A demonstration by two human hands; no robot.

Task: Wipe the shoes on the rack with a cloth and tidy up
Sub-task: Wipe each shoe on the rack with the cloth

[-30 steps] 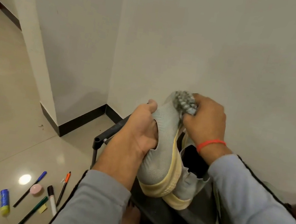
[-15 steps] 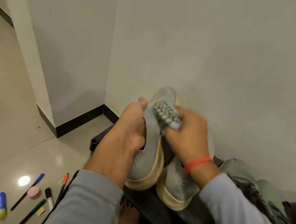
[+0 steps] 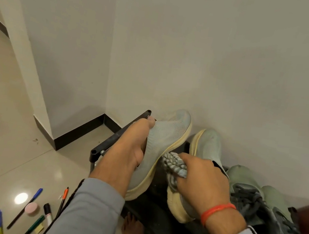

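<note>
The pale knit sneaker (image 3: 164, 138), gripped in my left hand (image 3: 125, 152), had dropped toward the rack (image 3: 118, 133) while my right hand (image 3: 202, 181), clutching the cloth (image 3: 174, 165), reached its sole edge, nearly finishing it.

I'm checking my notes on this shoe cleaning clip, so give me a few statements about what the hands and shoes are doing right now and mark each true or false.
1. The left hand grips a grey knit shoe. True.
2. The right hand is empty. False: it holds a bunched striped cloth.
3. The cloth is at the held shoe's pale sole edge. True.
4. The matching shoe lies on the floor. False: it sits on the black rack.
5. Pens lie on the floor left of the rack. True.
</note>
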